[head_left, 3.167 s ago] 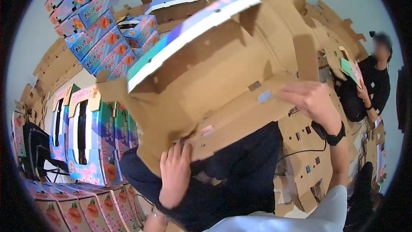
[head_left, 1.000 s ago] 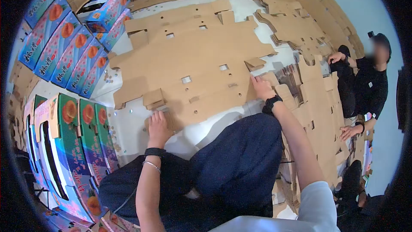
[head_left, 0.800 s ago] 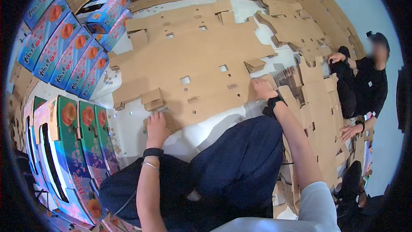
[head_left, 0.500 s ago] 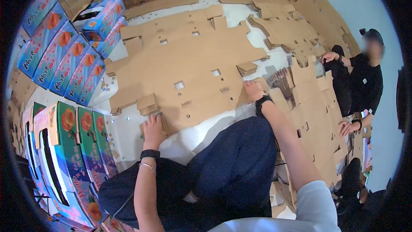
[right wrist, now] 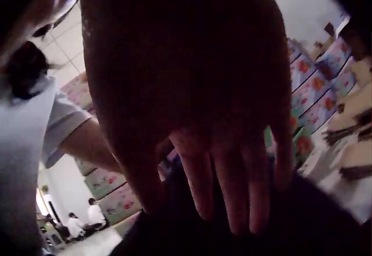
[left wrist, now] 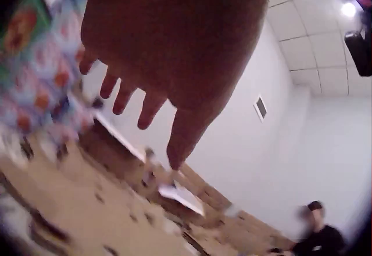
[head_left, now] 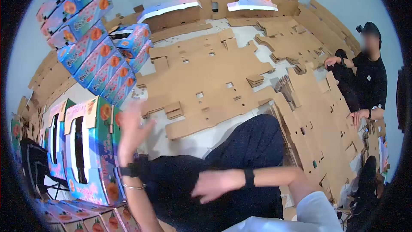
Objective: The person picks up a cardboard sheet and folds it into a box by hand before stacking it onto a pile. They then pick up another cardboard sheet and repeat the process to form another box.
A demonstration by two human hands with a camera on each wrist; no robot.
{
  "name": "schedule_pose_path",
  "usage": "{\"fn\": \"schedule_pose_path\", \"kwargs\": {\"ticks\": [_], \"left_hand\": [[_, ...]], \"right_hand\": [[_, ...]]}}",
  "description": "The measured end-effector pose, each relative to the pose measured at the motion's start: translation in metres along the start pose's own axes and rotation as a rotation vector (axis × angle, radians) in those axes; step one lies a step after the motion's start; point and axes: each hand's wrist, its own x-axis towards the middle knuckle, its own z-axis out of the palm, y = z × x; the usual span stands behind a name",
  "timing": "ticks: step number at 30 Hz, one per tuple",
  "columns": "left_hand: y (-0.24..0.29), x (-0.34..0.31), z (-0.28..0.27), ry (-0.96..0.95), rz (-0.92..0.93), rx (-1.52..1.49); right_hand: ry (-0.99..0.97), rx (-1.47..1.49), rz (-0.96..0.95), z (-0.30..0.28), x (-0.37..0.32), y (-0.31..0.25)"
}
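My left hand (head_left: 132,131), blurred by motion, is raised beside the upright peach cartons (head_left: 90,150) with its fingers spread. The left wrist view shows that hand (left wrist: 168,58) holding nothing. My right hand (head_left: 219,184) hangs over my dark trouser legs, its fingers loosely extended. In the right wrist view the same hand (right wrist: 197,111) is dark, with its fingers pointing down and nothing in them. Ahead of me on the floor lies a stack of flat brown carton blanks (head_left: 206,75) with small cut-outs and folded tabs, apart from both hands.
Blue-and-pink peach cartons (head_left: 96,56) are stacked at the back left. Two open cartons (head_left: 176,12) stand by the back wall. More flat blanks (head_left: 315,124) lie to my right, where a person in black (head_left: 371,79) sits. Further cartons (head_left: 90,217) line the lower left.
The partly folded carton held earliest is out of both hands. My hands then rested at the blanks' near edge; since then the left has risen leftward and the right has drawn back over my lap.
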Motion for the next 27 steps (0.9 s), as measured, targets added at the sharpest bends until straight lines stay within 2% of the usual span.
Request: {"fn": "schedule_pose_path", "kwargs": {"ticks": [1, 2, 3, 5, 6, 7, 9, 10, 11, 13, 14, 17, 19, 21, 23, 25, 27], "left_hand": [[-0.01, -0.014, -0.029, 0.072, -0.146, 0.243], [-0.031, -0.025, -0.051, 0.077, -0.386, 0.15], [-0.055, -0.051, -0.055, 0.319, -0.417, 0.371], [-0.122, -0.109, -0.053, 0.173, -0.89, 0.521], [-0.179, -0.149, -0.038, 0.152, -0.937, 0.347], [-0.158, -0.144, -0.047, 0.15, -0.938, 0.348], [-0.119, -0.127, -0.064, 0.06, -1.042, 0.397], [-0.119, -0.123, -0.064, 0.065, -1.044, 0.398], [-0.116, -0.123, -0.066, 0.059, -1.048, 0.4], [-0.105, -0.116, -0.068, 0.118, -0.949, 0.407], [-0.101, -0.118, -0.067, 0.182, -0.814, 0.403], [-0.019, -0.092, -0.091, 0.263, -0.486, 0.374], [0.037, -0.076, -0.111, 0.246, -0.309, 0.33], [0.083, -0.067, -0.119, 0.141, -0.204, 0.288], [0.123, -0.063, -0.113, 0.025, -0.107, 0.176], [0.146, -0.061, -0.093, -0.17, 0.027, 0.009], [0.164, -0.06, -0.064, -0.31, 0.183, -0.156]], "right_hand": [[-0.05, 0.018, -0.021, 0.03, 0.007, -0.011], [-0.011, -0.036, 0.013, 0.056, 0.009, -0.025], [0.029, -0.092, 0.048, 0.073, 0.008, -0.035], [0.199, -0.157, 0.176, 0.086, 0.012, -0.063], [0.097, -0.095, 0.264, 0.078, 0.009, -0.074], [0.096, -0.093, 0.263, 0.084, 0.005, -0.076], [0.279, -0.153, 0.26, 0.103, -0.012, -0.078], [0.221, -0.165, 0.237, 0.103, -0.021, -0.075], [0.25, -0.117, 0.191, 0.113, -0.031, -0.067], [0.084, -0.043, 0.21, 0.09, -0.051, -0.059], [0.078, -0.016, 0.259, 0.079, -0.057, -0.056], [0.136, -0.073, 0.348, 0.046, -0.068, -0.052], [0.532, 0.029, 0.274, 0.03, -0.069, -0.051], [0.828, -0.086, 0.311, -0.008, -0.074, -0.067], [1.109, -0.143, 0.356, -0.036, -0.086, -0.081], [1.372, -0.247, 0.405, -0.049, -0.101, -0.085], [1.361, -0.298, 0.504, -0.064, -0.117, -0.088]]}}
